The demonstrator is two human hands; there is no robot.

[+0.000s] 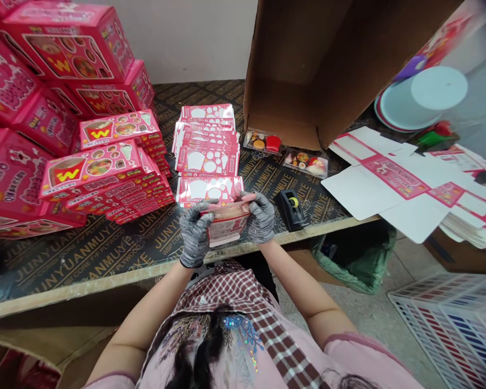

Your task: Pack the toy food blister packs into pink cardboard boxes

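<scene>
Head camera on the action: a small pink-printed carton (225,226) is up between both gloved hands, just over the table's front edge, its white inner board showing. The left hand (195,233) clasps one side, the right hand (261,217) pinches the other, grey knit fingers gripping firmly. Straight ahead, a stack of flat printed cards (207,146) sits on the plywood table (81,259), with a black tape dispenser (290,209) close by and two blister trays of toy food (285,152) at the foot of an open cardboard carton (295,70). Out left, a big heap of made-up pink boxes (65,108) already stands; out right, a pile of unfolded pink-and-white blanks (397,181) is still flat.
</scene>
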